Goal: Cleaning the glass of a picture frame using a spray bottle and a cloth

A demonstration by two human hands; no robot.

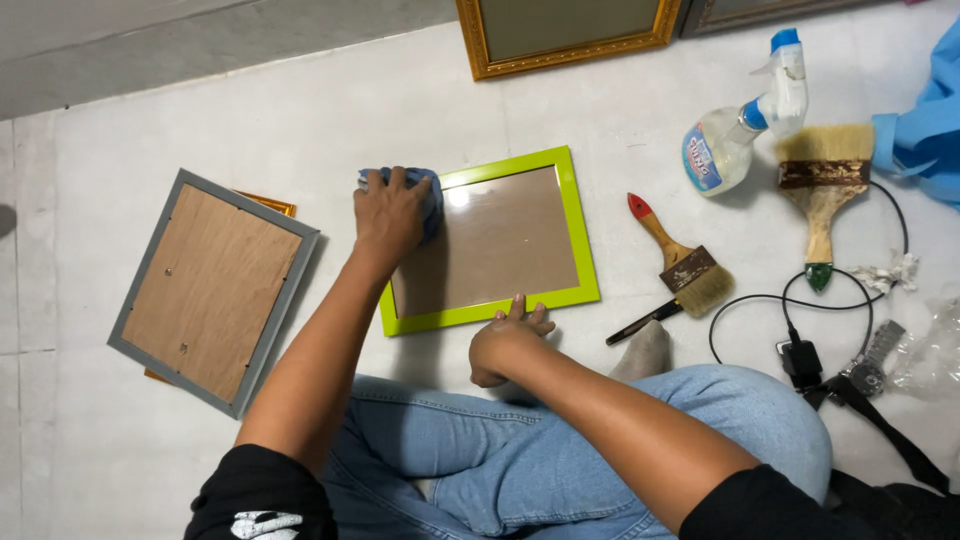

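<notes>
Left hand (390,212) clenches a blue cloth (428,195) on the green frame (570,225), at its 10 o'clock corner. Right hand (508,340), holding nothing, pins the 6 o'clock edge. Glass lies toward 4 o'clock of the cloth; long axis 8–2.

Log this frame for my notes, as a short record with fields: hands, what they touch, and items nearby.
left hand: pressing a blue cloth on the top left corner of the green picture frame
right hand: fingers resting on the frame's lower edge
surface: pale tiled floor
left of frame: grey frame lying face down
right of frame: two paintbrushes, spray bottle, black cable
</notes>
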